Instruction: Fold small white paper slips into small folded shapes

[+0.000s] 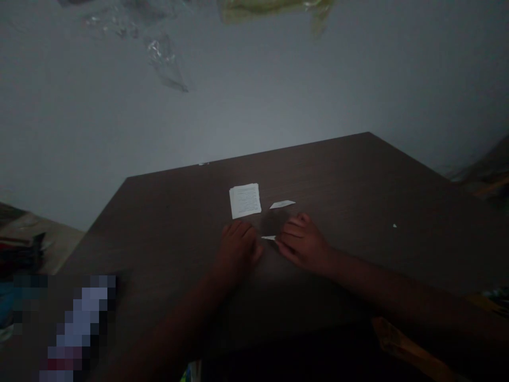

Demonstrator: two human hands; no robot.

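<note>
My left hand point(236, 252) and my right hand point(304, 241) rest on a dark wood-grain table point(350, 175), fingertips facing each other. Between them lies a thin white paper strip point(269, 237). Its right end reaches my right fingers, and the dim light hides whether they grip it. My left thumb sits close to its other end, holding nothing. Ahead of my hands lie a square of white printed paper point(245, 201) and a narrow white paper scrap point(282, 204), both flat and apart from my fingers.
A tiny white speck point(394, 225) lies on the table to the right. A grey wall point(254, 95) rises past the far edge, with clear plastic film point(165, 62) at the top. A pixelated patch point(75, 323) covers the lower left.
</note>
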